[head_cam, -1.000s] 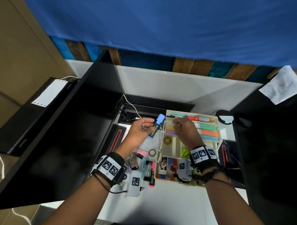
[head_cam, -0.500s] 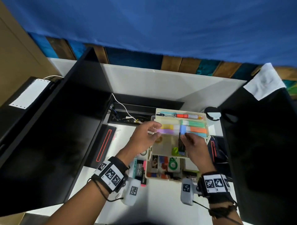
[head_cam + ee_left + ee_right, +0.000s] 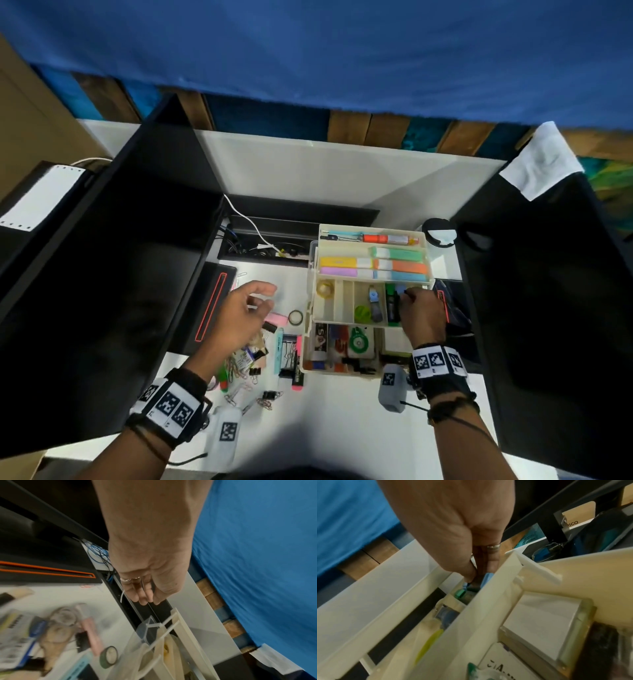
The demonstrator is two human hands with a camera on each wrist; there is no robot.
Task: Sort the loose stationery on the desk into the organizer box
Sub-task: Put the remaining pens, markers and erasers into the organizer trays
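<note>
The cream tiered organizer box (image 3: 346,310) stands on the white desk. My right hand (image 3: 406,295) reaches into the rightmost compartment of its middle tier and pinches a blue-capped highlighter (image 3: 400,289) beside a green highlighter (image 3: 390,305). The right wrist view shows the thumb and fingers (image 3: 488,563) closed at the blue cap (image 3: 487,578), low between the compartment walls. My left hand (image 3: 262,301) hovers empty, fingers relaxed (image 3: 145,599), over loose stationery left of the box: a pink eraser (image 3: 275,318), a tape ring (image 3: 295,318), a pale blue highlighter (image 3: 279,353) and binder clips (image 3: 270,394).
Tall black panels (image 3: 102,274) wall the desk on both sides. A cable tray (image 3: 267,246) with wires runs behind the box. A black device with a red outline (image 3: 212,308) lies left of the clutter. A dark pouch (image 3: 455,318) sits right of the box.
The blue-capped highlighter passed from my left hand to my right, which lowered it into the middle tier's right compartment. My left hand drew back left over the desk, empty.
</note>
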